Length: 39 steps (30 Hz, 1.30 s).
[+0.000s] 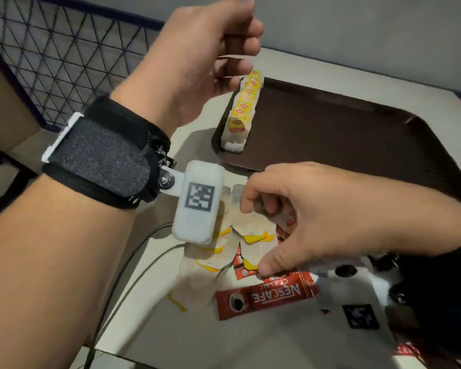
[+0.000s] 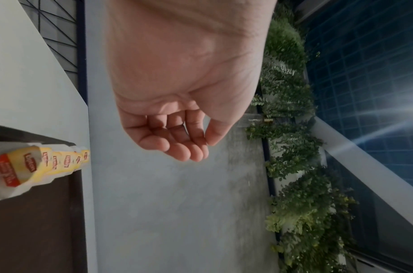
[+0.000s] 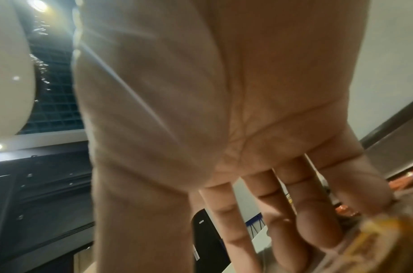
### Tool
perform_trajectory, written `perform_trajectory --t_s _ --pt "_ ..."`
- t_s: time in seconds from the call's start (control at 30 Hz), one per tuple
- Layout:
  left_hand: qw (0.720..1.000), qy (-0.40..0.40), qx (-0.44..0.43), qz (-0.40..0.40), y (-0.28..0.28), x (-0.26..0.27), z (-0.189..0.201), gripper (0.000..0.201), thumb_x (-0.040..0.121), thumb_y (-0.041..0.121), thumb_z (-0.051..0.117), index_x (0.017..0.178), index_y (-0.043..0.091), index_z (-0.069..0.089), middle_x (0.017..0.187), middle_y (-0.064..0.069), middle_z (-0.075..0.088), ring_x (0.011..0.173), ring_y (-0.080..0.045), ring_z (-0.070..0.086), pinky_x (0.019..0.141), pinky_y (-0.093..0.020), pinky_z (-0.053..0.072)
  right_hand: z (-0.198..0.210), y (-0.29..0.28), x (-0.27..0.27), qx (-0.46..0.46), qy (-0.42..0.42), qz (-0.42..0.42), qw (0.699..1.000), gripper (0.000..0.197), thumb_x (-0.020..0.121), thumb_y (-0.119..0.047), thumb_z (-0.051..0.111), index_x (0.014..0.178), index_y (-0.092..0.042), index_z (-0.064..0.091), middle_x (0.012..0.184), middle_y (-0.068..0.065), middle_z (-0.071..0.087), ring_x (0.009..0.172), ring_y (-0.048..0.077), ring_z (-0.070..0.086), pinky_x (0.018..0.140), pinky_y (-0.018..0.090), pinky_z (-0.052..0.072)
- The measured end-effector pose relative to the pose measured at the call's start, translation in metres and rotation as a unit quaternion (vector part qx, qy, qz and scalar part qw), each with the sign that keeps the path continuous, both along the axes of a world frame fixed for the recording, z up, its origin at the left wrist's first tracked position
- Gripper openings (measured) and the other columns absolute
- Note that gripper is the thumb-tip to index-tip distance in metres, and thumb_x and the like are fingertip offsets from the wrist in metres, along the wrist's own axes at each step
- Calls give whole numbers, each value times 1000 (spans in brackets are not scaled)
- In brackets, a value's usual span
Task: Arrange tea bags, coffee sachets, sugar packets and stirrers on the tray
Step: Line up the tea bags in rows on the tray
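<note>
A dark brown tray (image 1: 343,145) lies at the back right of the white table. Along the tray's left edge stands a row of yellow-tagged Lipton tea bags (image 1: 244,107) (image 2: 37,166). My left hand (image 1: 234,49) (image 2: 189,144) hovers above that row, fingers loosely curled, palm empty. Nearer me lies a loose pile of tea bags (image 1: 253,227) mixed with red sachets (image 1: 288,219). A red Nescafe sachet (image 1: 266,295) lies at the pile's front. My right hand (image 1: 256,238) spans the pile with spread fingers (image 3: 317,227). Their tips touch a tea bag (image 3: 368,245), and the thumb is beside the Nescafe sachet.
Two thin cables (image 1: 133,262) run over the table's left edge. A dark wire-mesh fence (image 1: 51,49) stands beyond the table at the left. The white wrist camera (image 1: 197,203) on my left arm hangs over the pile's left side. Most of the tray's surface is bare.
</note>
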<state>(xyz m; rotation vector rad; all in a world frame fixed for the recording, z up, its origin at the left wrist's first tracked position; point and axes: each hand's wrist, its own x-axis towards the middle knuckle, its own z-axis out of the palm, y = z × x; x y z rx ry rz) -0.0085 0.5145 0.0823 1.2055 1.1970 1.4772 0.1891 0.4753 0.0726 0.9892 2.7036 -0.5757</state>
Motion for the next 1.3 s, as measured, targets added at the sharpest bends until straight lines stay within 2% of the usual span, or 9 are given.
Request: perform_trajectory --t_s 0.17,0.4,0.6,0.83,0.9,0.97,1.03,1.13,1.3 --pt "1000 -3 -18 4 0 6 -1 25 103 33 56 87 19 69 74 8 67 61 -9 59 60 -22 46 -6 6 -3 45 -2 42 998 48 71 -60 80 106 -41 54 92 -18 53 92 -5 46 69 18 44" --pt "1000 -1 -20 -10 -2 11 4 26 103 34 55 86 20 69 74 8 66 62 -10 58 61 -24 44 6 17 4 -23 43 26 999 21 84 -56 70 96 -38 71 84 -15 68 77 1 64 65 28 54" --pt "999 14 -14 -27 -3 17 5 26 102 31 58 85 18 70 73 5 67 61 -12 58 60 -25 44 5 25 12 -51 134 19 989 18 90 -46 64 88 -33 77 83 -14 74 76 4 70 68 34 57" --pt "994 46 -17 -98 -5 19 5 25 102 36 57 93 16 71 82 1 71 70 -15 64 64 -26 48 22 41 31 -133 308 -16 942 18 90 -35 70 93 -19 79 90 10 78 86 43 73 79 68 55" --pt "988 61 -21 -140 -8 23 6 28 100 39 58 97 15 71 84 0 72 72 -14 65 66 -25 49 28 44 38 -130 330 -17 935 14 91 -32 72 94 -20 79 91 7 79 84 32 74 81 56 59" --pt "980 66 -36 -186 -12 28 5 32 96 43 57 98 16 73 83 1 71 71 -11 63 65 -22 49 33 46 42 -122 346 -15 930 13 89 -31 72 92 -21 80 84 2 78 71 13 68 69 32 56" --pt "971 70 -38 -224 -13 33 5 34 94 44 55 96 16 74 83 -1 67 73 -13 59 64 -21 49 38 47 48 -132 366 -27 921 15 84 -31 71 90 -20 80 79 3 76 66 7 60 60 22 48" --pt "965 50 -29 -256 -14 33 2 37 91 40 64 104 6 72 89 -7 65 76 -19 57 65 -23 49 43 48 53 -132 382 -47 914 15 83 -27 72 88 -16 80 76 5 75 65 9 61 58 20 48" --pt "957 58 -25 -283 -16 32 -3 24 81 12 83 102 4 74 88 -2 73 74 -8 67 64 -17 54 47 53 57 -86 418 -92 900 12 88 -24 72 92 -15 79 74 10 72 62 15 60 58 28 47"
